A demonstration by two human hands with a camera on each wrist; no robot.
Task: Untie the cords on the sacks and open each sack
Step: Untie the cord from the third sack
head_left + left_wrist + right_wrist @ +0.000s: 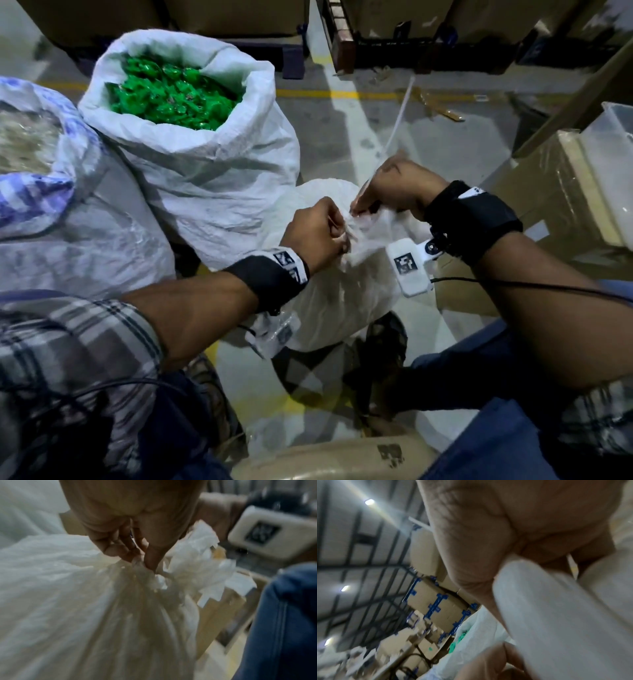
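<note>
A tied white sack (342, 294) stands between my knees. My left hand (317, 229) grips its gathered neck (137, 566) with fingers and thumb curled around it; the ruffled top (197, 562) sticks out past the thumb. My right hand (387, 192) is closed beside it, fingertips at the sack's top. It holds a thin white cord (399, 113) that runs taut up and away from the hand. In the right wrist view the cord (419, 523) emerges behind the palm (479, 536), and sack fabric (556, 615) fills the lower right.
An open white sack (205, 178) full of green pieces (174, 96) stands at the back left. Another open sack (68, 212) is at the far left. Cardboard boxes (561, 192) lie on the right, with pallets and boxes behind. My feet (387, 346) are below the sack.
</note>
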